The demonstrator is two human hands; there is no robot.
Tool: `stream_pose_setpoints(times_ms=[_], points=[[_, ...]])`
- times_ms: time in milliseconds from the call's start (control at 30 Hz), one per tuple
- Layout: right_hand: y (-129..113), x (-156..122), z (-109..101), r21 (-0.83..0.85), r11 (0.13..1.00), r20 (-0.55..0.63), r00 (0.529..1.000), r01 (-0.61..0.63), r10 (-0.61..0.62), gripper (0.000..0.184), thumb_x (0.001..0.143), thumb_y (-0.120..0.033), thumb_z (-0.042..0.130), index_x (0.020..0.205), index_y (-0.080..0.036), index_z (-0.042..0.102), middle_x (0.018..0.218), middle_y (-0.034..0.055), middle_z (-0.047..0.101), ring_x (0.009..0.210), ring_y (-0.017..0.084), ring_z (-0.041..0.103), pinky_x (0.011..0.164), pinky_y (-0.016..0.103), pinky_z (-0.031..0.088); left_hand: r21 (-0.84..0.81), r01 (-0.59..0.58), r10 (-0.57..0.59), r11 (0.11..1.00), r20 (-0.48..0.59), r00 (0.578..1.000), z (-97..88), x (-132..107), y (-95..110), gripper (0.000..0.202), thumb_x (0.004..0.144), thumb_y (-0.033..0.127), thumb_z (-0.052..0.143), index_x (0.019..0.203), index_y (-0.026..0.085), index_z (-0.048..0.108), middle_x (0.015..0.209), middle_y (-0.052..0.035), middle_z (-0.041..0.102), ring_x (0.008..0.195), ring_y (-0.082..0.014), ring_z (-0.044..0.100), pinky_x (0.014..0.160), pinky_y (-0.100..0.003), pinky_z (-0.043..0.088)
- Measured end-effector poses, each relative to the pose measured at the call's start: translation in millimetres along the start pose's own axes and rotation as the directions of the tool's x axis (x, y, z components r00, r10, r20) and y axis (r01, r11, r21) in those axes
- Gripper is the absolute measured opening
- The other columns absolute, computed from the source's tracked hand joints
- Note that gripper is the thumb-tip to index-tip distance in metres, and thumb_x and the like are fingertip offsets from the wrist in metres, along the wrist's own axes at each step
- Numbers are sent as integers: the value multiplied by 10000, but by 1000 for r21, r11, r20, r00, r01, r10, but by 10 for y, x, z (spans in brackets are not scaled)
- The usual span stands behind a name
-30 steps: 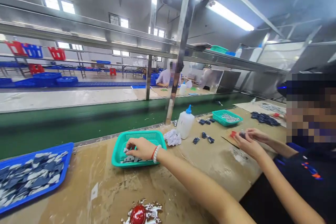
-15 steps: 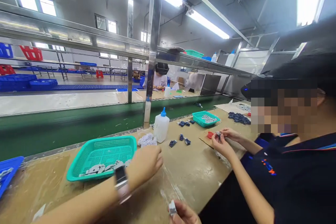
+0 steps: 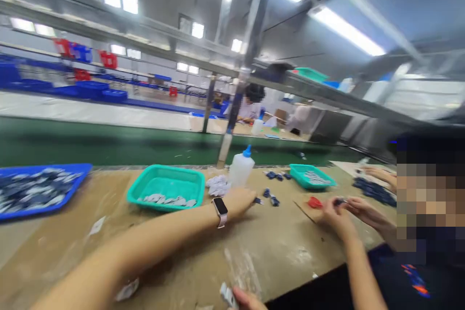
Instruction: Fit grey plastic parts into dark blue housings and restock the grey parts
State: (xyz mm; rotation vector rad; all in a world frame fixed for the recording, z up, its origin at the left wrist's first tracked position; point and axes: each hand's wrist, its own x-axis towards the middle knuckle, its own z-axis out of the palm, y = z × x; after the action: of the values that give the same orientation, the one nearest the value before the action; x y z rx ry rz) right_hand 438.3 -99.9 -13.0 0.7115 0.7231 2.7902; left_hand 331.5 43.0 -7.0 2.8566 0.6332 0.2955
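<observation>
Left hand stretched across the bench, fingers curled at a small dark part, grasp unclear; right hand at the lower edge, pinching a small white piece. White squeeze bottle and crumpled paper just behind; teal basket, blue tray left; co-worker's hands right; taped brown bench, green conveyor beyond.

Small dark blue part at fingertips
</observation>
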Motion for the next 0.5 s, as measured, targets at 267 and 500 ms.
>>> stream_pose_setpoints(times_ms=[267, 500], points=[[-261, 1075, -1386, 783, -257, 622, 720, -566, 309, 345, 989, -220, 421, 734, -207, 654, 634, 6, 674, 566, 96, 661, 526, 152, 548, -214, 30, -101, 976, -330, 939, -835, -2499, -201, 189, 817, 338, 722, 872, 167, 665, 762, -17, 633, 769, -158, 560, 703, -245, 416], [-301, 1580, -1369, 119, -806, 768, 568, -580, -296, 141, 923, -218, 563, 876, -187, 692, 817, 42, 715, 725, 154, 684, 650, 241, 568, -946, 71, -857, 317, -253, 448, -145, -3971, 40, 453, 722, 661, 668, 670, 218, 588, 657, 13, 594, 638, -155, 597, 611, -242, 477]])
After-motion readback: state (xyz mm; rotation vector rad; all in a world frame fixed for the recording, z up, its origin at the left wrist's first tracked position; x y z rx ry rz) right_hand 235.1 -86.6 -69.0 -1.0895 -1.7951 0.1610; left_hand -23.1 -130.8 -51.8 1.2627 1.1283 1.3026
